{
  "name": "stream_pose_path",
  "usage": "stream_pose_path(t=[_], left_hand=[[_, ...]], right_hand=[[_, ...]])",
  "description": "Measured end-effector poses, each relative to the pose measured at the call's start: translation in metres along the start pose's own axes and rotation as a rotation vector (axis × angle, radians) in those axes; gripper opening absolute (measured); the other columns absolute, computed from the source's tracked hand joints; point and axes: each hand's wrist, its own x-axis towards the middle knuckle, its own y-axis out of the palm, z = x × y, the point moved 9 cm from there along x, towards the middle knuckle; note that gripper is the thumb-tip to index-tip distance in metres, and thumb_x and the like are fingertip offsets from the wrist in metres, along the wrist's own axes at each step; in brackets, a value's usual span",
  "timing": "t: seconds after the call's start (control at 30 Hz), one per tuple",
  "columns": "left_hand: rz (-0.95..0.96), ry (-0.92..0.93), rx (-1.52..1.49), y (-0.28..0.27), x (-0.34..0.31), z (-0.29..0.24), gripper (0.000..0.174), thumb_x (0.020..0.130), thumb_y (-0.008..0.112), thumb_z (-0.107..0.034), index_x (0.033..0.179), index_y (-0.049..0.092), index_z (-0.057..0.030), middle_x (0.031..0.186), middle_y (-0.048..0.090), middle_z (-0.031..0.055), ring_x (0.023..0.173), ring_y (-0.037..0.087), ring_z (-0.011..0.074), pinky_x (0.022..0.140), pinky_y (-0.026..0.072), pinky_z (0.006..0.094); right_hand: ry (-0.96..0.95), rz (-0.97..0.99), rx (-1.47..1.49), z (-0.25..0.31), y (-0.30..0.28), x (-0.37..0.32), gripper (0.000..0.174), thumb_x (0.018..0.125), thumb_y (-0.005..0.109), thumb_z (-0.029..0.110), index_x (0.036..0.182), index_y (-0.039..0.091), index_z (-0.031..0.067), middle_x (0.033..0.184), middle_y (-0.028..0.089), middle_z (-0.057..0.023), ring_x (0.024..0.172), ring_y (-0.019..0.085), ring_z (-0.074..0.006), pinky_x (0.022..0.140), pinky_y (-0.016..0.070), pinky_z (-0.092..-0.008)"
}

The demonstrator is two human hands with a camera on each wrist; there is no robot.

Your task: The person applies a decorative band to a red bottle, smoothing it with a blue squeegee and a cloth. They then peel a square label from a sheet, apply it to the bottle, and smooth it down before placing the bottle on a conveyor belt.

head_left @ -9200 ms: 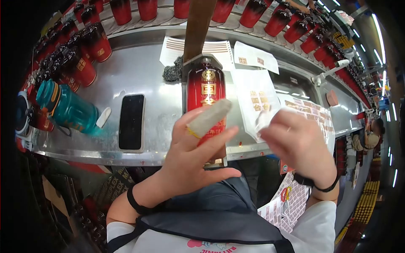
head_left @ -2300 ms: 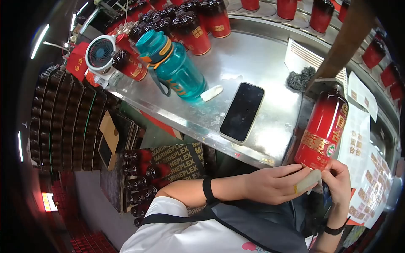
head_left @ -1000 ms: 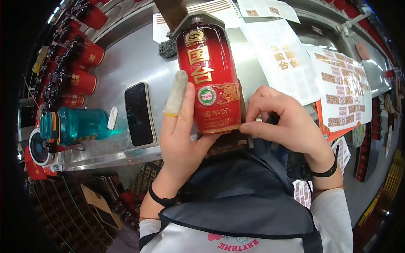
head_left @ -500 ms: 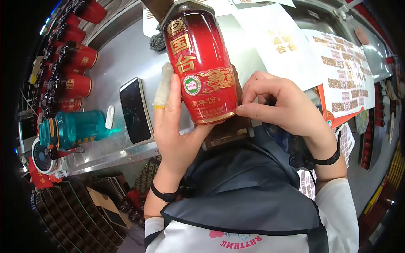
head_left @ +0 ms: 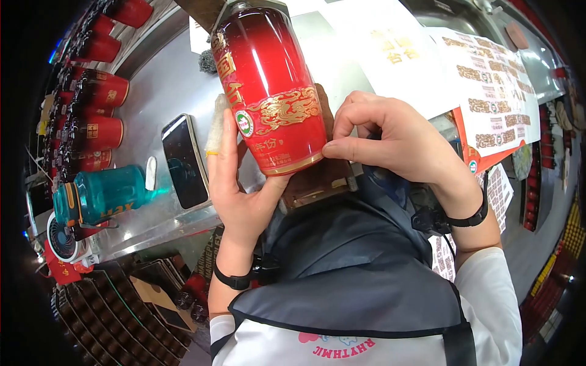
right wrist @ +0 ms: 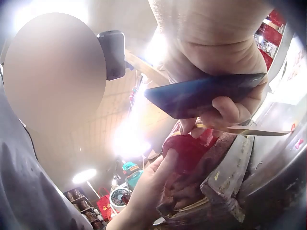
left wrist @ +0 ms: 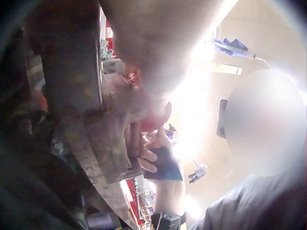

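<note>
A red bottle (head_left: 274,67) with gold lettering and a gold ornament lies tilted, its neck end in a holder at the top of the head view. My left hand (head_left: 241,189), with a pale finger cot (head_left: 217,122), holds its lower end, fingers along the left side and thumb under the base. At the base's right edge is my right hand (head_left: 390,134), thumb and fingertips together. In the right wrist view, its curled fingers grip a dark blue flat scraper (right wrist: 192,98). A thin gold strip (right wrist: 268,131) runs from those fingertips along the base.
Left on the metal bench (head_left: 162,79) lie a phone (head_left: 185,161), a teal water bottle (head_left: 113,192) and a small fan (head_left: 61,238). Decal sheets (head_left: 488,85) and a white sheet (head_left: 390,67) lie right. Several red bottles (head_left: 101,131) line the far left.
Earlier my right hand was over the white sheet; now it is at the bottle's base. The bottle has turned, its lettering shifting left and the ornament facing up. My left hand has moved under the base.
</note>
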Motion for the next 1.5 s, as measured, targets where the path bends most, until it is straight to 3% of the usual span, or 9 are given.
stream_pose_path(t=[0.13, 0.2, 0.37, 0.67, 1.0, 1.07, 1.2, 1.3, 1.5], left_hand=[[-0.042, 0.050, 0.087, -0.005, -0.010, 0.000, 0.080, 0.080, 0.083, -0.013, 0.147, 0.043, 0.0054, 0.146, 0.048, 0.0247, 0.127, 0.057, 0.0364, 0.104, 0.0496, 0.0420], [-0.075, 0.292, 0.302, -0.012, -0.028, -0.021, 0.065, 0.085, 0.078, -0.019, 0.139, 0.052, 0.0046, 0.134, 0.060, 0.0229, 0.123, 0.059, 0.0362, 0.102, 0.0497, 0.0417], [0.054, 0.480, 0.532, -0.004, -0.040, -0.059, 0.025, 0.080, 0.077, -0.014, 0.105, 0.077, -0.0103, 0.117, 0.068, 0.0121, 0.110, 0.064, 0.0296, 0.087, 0.0581, 0.0365], [0.009, 0.802, 0.649, 0.029, -0.033, -0.090, 0.027, 0.075, 0.078, -0.018, 0.102, 0.079, -0.0159, 0.112, 0.069, 0.0043, 0.106, 0.061, 0.0233, 0.079, 0.0581, 0.0329], [0.097, 0.667, 0.595, 0.015, -0.030, -0.087, 0.027, 0.074, 0.077, -0.015, 0.102, 0.079, -0.0137, 0.111, 0.068, 0.0065, 0.106, 0.061, 0.0238, 0.079, 0.0595, 0.0353], [0.145, 0.754, 0.624, 0.027, -0.032, -0.085, 0.032, 0.077, 0.078, -0.019, 0.108, 0.077, -0.0112, 0.125, 0.063, 0.0103, 0.118, 0.056, 0.0280, 0.089, 0.0535, 0.0385], [0.003, 0.573, 0.664, 0.023, -0.003, -0.079, 0.055, 0.072, 0.087, -0.029, 0.119, 0.072, -0.0065, 0.136, 0.058, 0.0159, 0.123, 0.055, 0.0302, 0.101, 0.0476, 0.0392], [-0.032, 0.393, 0.513, 0.006, 0.010, -0.060, 0.074, 0.068, 0.089, -0.017, 0.135, 0.060, -0.0029, 0.137, 0.060, 0.0168, 0.128, 0.054, 0.0395, 0.102, 0.0485, 0.0442], [-0.042, 0.278, 0.456, -0.002, -0.002, -0.046, 0.073, 0.074, 0.088, -0.018, 0.136, 0.056, 0.0047, 0.137, 0.058, 0.0236, 0.121, 0.059, 0.0386, 0.102, 0.0491, 0.0436]], right_hand=[[0.003, 0.008, 0.008, -0.002, 0.002, 0.002, 0.026, 0.084, 0.080, 0.029, 0.083, 0.069, 0.0048, 0.080, 0.058, -0.0055, 0.070, 0.052, -0.0157, 0.063, 0.0434, -0.0307], [0.002, 0.000, 0.011, -0.003, 0.002, 0.003, 0.027, 0.084, 0.080, 0.029, 0.082, 0.069, 0.0044, 0.079, 0.058, -0.0057, 0.071, 0.052, -0.0159, 0.063, 0.0434, -0.0308], [0.054, 0.063, 0.030, -0.005, 0.006, 0.005, 0.027, 0.086, 0.079, 0.026, 0.082, 0.067, 0.0014, 0.067, 0.057, -0.0035, 0.063, 0.049, -0.0102, 0.058, 0.0416, -0.0281], [-0.005, 0.054, 0.136, -0.009, 0.009, 0.006, 0.026, 0.088, 0.076, 0.025, 0.082, 0.068, 0.0009, 0.064, 0.059, -0.0040, 0.060, 0.048, -0.0102, 0.056, 0.0419, -0.0284], [0.049, 0.105, 0.081, -0.007, 0.011, 0.007, 0.028, 0.088, 0.076, 0.027, 0.083, 0.069, 0.0008, 0.062, 0.058, -0.0060, 0.058, 0.049, -0.0117, 0.056, 0.0420, -0.0294], [0.079, 0.121, 0.085, -0.008, 0.011, 0.005, 0.017, 0.090, 0.075, 0.017, 0.085, 0.069, 0.0017, 0.066, 0.057, 0.0017, 0.063, 0.046, -0.0053, 0.058, 0.0404, -0.0246], [0.024, 0.078, 0.065, -0.002, 0.010, 0.003, 0.026, 0.089, 0.075, 0.025, 0.083, 0.069, 0.0004, 0.063, 0.059, -0.0064, 0.058, 0.050, -0.0116, 0.056, 0.0423, -0.0290], [-0.084, 0.031, 0.082, 0.003, 0.005, 0.003, 0.025, 0.089, 0.076, 0.024, 0.082, 0.069, 0.0008, 0.063, 0.059, -0.0055, 0.059, 0.050, -0.0106, 0.056, 0.0422, -0.0283], [0.028, 0.077, 0.088, 0.002, 0.004, 0.000, 0.023, 0.088, 0.077, 0.022, 0.080, 0.068, 0.0019, 0.064, 0.057, -0.0014, 0.060, 0.047, -0.0082, 0.056, 0.0406, -0.0265]])
